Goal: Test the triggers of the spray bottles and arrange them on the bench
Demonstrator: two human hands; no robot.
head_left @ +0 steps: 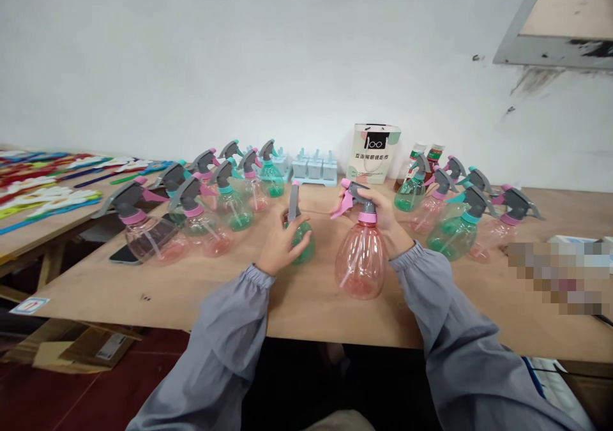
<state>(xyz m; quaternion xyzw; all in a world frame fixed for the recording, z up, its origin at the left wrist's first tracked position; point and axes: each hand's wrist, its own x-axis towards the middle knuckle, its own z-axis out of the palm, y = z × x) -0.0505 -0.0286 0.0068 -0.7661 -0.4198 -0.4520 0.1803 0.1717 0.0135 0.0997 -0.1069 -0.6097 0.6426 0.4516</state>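
My left hand (281, 242) is wrapped round a green spray bottle (305, 242) standing on the wooden table (306, 303); its grey trigger head points up. My right hand (383, 217) grips the grey and pink trigger head of a pink spray bottle (360, 258), which stands upright just right of the green one. Both sleeves are grey.
Several pink and green spray bottles (191, 214) stand in a group at the left and another group (454, 217) at the right. A white box (372, 153) and pale blue trays (313, 166) sit by the wall. A dark phone (124, 254) lies at the left. Coloured strips (48, 182) cover a side table.
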